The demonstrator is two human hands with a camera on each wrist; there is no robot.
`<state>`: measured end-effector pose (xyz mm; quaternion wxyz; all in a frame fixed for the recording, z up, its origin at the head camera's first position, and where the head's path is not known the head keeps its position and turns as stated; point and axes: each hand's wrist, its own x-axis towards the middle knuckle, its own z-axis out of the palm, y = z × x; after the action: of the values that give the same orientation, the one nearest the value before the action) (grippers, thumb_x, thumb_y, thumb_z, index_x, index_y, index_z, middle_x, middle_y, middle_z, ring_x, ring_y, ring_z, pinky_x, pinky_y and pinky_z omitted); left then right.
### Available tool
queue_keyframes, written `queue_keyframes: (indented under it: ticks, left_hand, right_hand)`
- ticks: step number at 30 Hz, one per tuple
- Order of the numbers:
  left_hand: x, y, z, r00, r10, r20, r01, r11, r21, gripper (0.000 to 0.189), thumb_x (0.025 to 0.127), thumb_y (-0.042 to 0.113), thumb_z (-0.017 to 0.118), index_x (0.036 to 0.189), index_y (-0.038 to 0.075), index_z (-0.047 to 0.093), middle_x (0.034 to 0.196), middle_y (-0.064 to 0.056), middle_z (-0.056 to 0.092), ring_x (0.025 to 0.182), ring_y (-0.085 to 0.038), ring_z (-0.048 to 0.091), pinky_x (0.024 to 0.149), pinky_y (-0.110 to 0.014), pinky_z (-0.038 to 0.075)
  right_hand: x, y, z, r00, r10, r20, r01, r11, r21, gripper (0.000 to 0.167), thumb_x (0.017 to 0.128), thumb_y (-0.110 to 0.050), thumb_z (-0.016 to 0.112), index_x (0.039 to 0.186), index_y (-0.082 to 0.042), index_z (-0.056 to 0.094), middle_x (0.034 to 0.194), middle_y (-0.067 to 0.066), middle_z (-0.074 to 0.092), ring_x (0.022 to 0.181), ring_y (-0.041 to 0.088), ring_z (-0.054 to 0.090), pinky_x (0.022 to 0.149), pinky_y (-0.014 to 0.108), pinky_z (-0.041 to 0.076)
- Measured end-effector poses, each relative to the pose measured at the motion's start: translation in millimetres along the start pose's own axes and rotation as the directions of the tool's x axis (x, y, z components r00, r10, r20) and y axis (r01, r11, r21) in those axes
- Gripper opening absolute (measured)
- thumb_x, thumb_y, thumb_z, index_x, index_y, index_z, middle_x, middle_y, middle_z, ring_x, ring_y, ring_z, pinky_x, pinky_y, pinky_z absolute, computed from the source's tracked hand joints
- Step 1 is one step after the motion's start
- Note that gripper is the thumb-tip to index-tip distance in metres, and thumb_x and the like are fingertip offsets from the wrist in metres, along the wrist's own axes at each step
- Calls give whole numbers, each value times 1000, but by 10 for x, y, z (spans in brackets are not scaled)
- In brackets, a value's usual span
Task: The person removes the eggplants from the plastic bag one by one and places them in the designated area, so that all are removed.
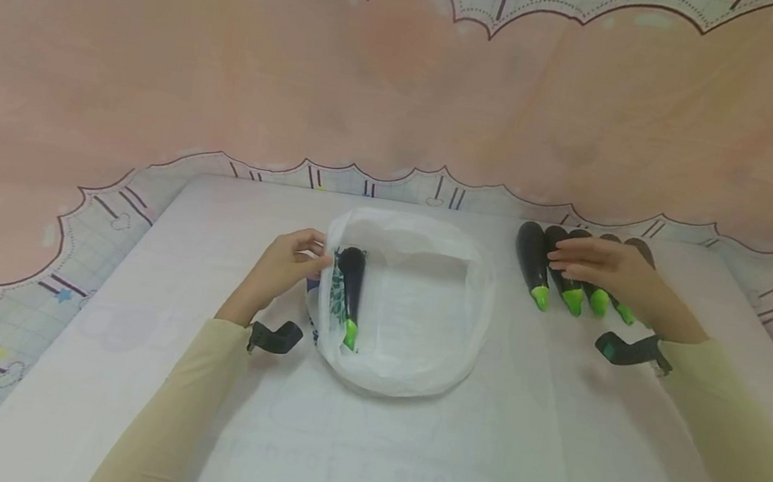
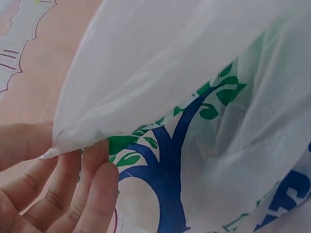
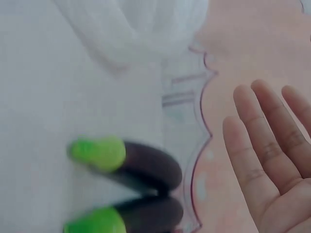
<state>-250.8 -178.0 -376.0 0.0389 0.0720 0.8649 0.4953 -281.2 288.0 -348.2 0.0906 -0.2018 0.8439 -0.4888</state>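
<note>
A white plastic bag (image 1: 402,383) stands with its round mouth facing up at the middle of the table. Inside it, along the left wall, lies a dark eggplant (image 1: 351,286) with a bright green stem end. My left hand (image 1: 279,270) pinches the bag's left rim between thumb and fingers; the left wrist view shows a blue and green tree print (image 2: 170,165) below that rim. Over a row of several more eggplants (image 1: 532,256) on the right hovers my right hand (image 1: 609,272), partly hiding them. Its fingers (image 3: 269,141) look extended and hold nothing in the right wrist view.
The white tabletop (image 1: 396,470) stretches in front of the bag. Behind it hangs a pink patterned cloth (image 1: 394,99) with a scalloped border. A dark wrist camera (image 1: 276,336) sits on the left wrist and another camera (image 1: 627,349) on the right.
</note>
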Motion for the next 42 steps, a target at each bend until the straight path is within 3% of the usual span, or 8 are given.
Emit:
queue_keyframes:
  ticks: [8,15,20,26,36,42]
  left_hand:
    - [-2,-1,9,1000,-8,-1,8,1000,10,31,92,18,59,120,4,55,114,-18,62,97,-28,66,85,-39,57]
    - [-3,6,15,1000,-13,0,13,1000,5,32,92,17,59,121,5,55,114,-18,62,97,-28,66,86,-39,56]
    - [2,7,15,1000,-9,1,9,1000,5,32,92,17,59,121,4,55,114,-19,62,97,-28,66,86,-39,56]
    - [5,16,13,1000,-10,-1,10,1000,17,32,92,18,59,121,5,55,114,-18,62,99,-29,66,86,-39,56]
    - [12,18,23,1000,-2,0,2,1000,5,31,92,17,59,120,3,55,114,-19,62,101,-31,65,83,-36,57]
    - [3,22,22,1000,-6,1,6,1000,8,32,92,17,59,120,3,55,114,-19,62,101,-31,65,84,-36,57]
  right_hand:
    - [144,-180,277,991,-19,129,18,1000,8,42,90,-18,64,127,-2,54,119,9,66,106,9,65,87,17,53]
    - [324,-275,521,961,-114,252,115,993,12,41,90,-12,62,126,5,53,121,24,61,106,15,65,87,18,53]
    - [417,-316,696,942,-153,300,148,988,37,38,89,-9,63,124,4,55,119,23,62,106,21,64,88,21,54]
    - [514,-338,910,925,-190,330,166,981,98,40,88,-7,63,124,8,53,118,24,62,104,16,65,89,24,54]
    - [660,-419,1234,924,-221,311,187,973,138,39,88,-10,65,123,4,56,116,19,65,103,18,66,91,26,54]
    - [738,-461,1380,930,-186,318,148,979,141,42,88,-11,65,125,4,54,117,17,65,107,23,65,93,28,53]
